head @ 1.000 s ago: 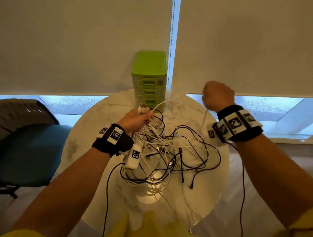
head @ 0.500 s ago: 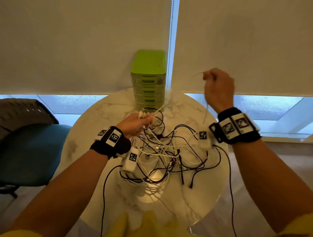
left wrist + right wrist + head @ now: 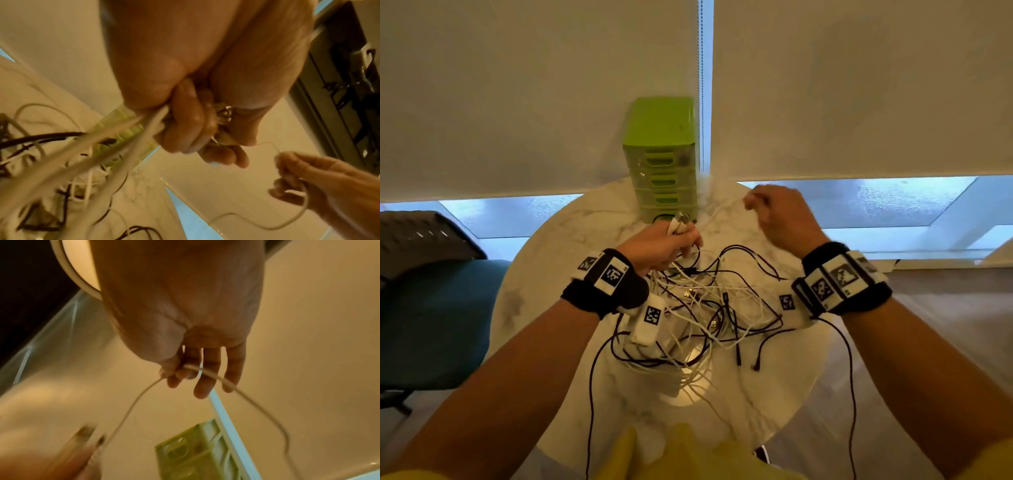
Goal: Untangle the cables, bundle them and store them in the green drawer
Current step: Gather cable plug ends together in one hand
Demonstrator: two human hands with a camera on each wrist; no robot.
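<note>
A tangle of black and white cables (image 3: 709, 308) lies on the round marble table (image 3: 774, 377). My left hand (image 3: 671, 240) grips a bunch of white cables with their plug ends (image 3: 679, 222) sticking out of the fist (image 3: 191, 126). My right hand (image 3: 774, 212) pinches one thin white cable (image 3: 133, 402) between thumb and forefinger (image 3: 180, 373); the same cable (image 3: 287, 224) loops below it. The green drawer unit (image 3: 661, 161) stands at the table's far edge, all its drawers closed, just behind both hands.
A blue chair (image 3: 431, 308) with a dark backrest stands left of the table. White roller blinds (image 3: 534, 85) with a bead chain (image 3: 701, 85) hang behind the drawer unit. A black lead (image 3: 851, 377) hangs off the table's right side.
My right hand, raised high half a second ago, has come down and left toward the left hand, with the white cable. The left hand stays in place on its bunch.
</note>
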